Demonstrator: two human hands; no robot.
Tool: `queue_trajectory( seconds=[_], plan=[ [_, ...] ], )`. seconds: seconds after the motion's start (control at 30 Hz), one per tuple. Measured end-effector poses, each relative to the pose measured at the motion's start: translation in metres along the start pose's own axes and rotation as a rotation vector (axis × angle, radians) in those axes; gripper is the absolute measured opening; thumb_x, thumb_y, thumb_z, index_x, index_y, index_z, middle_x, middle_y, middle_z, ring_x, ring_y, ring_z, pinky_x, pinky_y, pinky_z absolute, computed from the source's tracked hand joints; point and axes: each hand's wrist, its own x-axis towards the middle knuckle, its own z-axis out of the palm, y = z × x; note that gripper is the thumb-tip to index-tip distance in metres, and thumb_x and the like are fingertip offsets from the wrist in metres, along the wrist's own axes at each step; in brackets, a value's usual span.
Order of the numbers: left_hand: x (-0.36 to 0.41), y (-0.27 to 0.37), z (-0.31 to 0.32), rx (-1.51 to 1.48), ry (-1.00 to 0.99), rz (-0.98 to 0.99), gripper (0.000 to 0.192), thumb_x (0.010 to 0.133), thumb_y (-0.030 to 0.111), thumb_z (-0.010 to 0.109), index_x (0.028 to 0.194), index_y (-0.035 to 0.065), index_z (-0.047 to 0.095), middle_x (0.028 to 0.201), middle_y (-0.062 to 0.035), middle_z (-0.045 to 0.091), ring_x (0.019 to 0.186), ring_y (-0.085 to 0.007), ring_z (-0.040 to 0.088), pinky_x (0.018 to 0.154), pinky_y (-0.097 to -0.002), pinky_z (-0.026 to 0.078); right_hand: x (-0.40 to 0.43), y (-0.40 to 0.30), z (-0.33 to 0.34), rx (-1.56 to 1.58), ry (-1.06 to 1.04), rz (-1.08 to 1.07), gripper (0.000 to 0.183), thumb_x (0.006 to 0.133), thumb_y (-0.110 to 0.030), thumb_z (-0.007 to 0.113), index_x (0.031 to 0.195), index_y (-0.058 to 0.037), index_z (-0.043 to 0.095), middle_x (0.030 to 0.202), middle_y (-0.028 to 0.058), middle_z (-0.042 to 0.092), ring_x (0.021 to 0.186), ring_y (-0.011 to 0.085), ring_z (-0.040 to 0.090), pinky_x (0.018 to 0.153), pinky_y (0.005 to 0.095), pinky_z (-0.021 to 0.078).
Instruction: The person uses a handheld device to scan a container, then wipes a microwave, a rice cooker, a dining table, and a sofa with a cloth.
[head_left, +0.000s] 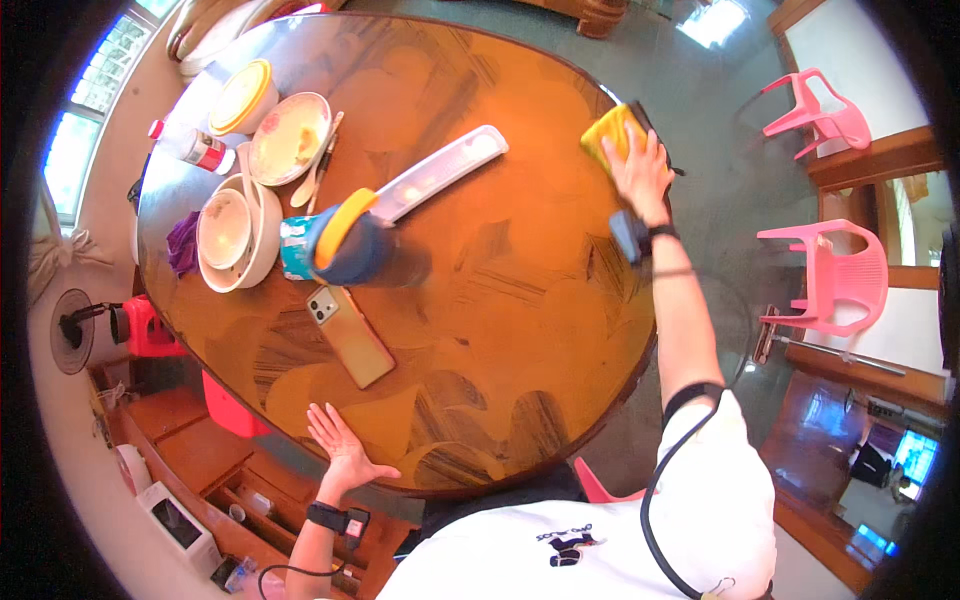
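Observation:
My right hand (639, 171) lies over a yellow cloth (611, 133) at the right edge of the brown oval table (480, 307), its fingers spread on the cloth. At the near edge, my left hand (341, 444) rests with its fingers apart and holds nothing. A gold phone (352, 337) lies face down a little beyond it. Past the phone stands a dark blue tumbler (356, 247) with a yellow loop, touching or close to a teal packet (295, 247). A long pale plastic case (446, 172) lies slanted behind the tumbler.
On the far left of the table are stacked bowls (259, 262), a stained plate (289, 139), a yellow-lidded container (244, 97), a bottle (206, 151), a spoon (303, 192) and a purple cloth (183, 244). Pink plastic chairs (844, 277) stand at the right; red stools are at the left.

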Motion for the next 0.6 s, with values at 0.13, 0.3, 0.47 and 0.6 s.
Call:
queue_trajectory(
  seconds=[0.13, 0.3, 0.47, 0.6],
  plan=[
    [0.004, 0.005, 0.003, -0.017, -0.019, -0.043, 0.158, 0.030, 0.059, 0.082, 0.129, -0.0142, -0.017, 0.134, -0.0391, -0.018, 0.127, -0.0496, -0.019, 0.102, -0.0563, -0.006, 0.043, 0.029, 0.004, 0.321, -0.269, 0.096, 0.068, 0.081, -0.065, 0.037, 0.135, -0.0237, 0.030, 0.118, 0.0212, 0.048, 0.096, 0.0428, 0.054, 0.080, 0.0522, 0.0433],
    [0.002, 0.002, 0.007, -0.025, 0.062, -0.028, 0.160, 0.026, 0.059, 0.082, 0.133, -0.0078, -0.016, 0.137, -0.0350, -0.017, 0.130, -0.0456, -0.017, 0.104, -0.0523, -0.006, -0.040, 0.020, -0.037, 0.111, -0.140, -0.002, 0.071, 0.084, -0.061, 0.034, 0.138, -0.0146, 0.027, 0.127, 0.0333, 0.034, 0.112, 0.0505, 0.039, 0.092, 0.0587, 0.0307],
    [-0.016, -0.016, 0.022, -0.003, 0.185, -0.074, 0.160, 0.021, 0.053, 0.084, 0.138, 0.0013, -0.012, 0.143, -0.0262, -0.014, 0.133, -0.0402, -0.012, 0.105, -0.0538, 0.000, -0.212, -0.005, -0.087, 0.177, -0.175, -0.530, 0.078, 0.079, -0.059, 0.043, 0.138, -0.0107, 0.027, 0.138, 0.0334, 0.016, 0.128, 0.0513, 0.011, 0.103, 0.0610, 0.0041],
    [-0.020, 0.042, -0.008, -0.081, 0.078, -0.321, 0.151, 0.028, 0.041, 0.088, 0.140, 0.0059, -0.007, 0.145, -0.0224, -0.009, 0.135, -0.0379, -0.006, 0.104, -0.0561, 0.008, -0.301, -0.006, -0.123, 0.504, -0.516, -1.085, 0.063, 0.077, -0.053, 0.053, 0.132, -0.0260, 0.040, 0.143, 0.0212, 0.018, 0.133, 0.0418, 0.010, 0.105, 0.0565, 0.0029]
  ],
)
